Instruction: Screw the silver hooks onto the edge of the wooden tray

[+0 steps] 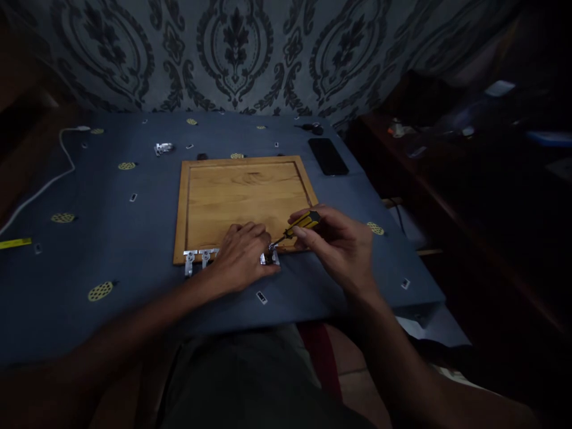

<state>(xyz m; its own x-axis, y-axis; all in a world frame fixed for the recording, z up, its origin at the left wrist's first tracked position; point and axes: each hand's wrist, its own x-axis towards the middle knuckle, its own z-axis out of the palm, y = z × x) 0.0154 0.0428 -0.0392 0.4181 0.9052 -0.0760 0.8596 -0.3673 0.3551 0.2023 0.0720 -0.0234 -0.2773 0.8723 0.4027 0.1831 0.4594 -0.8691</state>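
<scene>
A wooden panel (248,199) with a raised frame lies flat on the table. My right hand (342,247) grips a screwdriver (306,224) by its yellow and black handle, its shaft slanting down to the left. The tip meets a metal cabinet hinge (270,257) at the panel's near edge. Fingers and thumb of my left hand (241,253) close around that hinge and press it against the wood. Left of this hand, more hinges sit along the same edge, among them a hinge (189,262) near the corner; some are partly covered by the hand.
Another hinge (164,148) lies loose behind the panel on the blue patterned tablecloth (147,238). A black phone (328,156) rests at the right rear, with a small dark object (313,127) behind it. A white cable (67,158) runs along the left side.
</scene>
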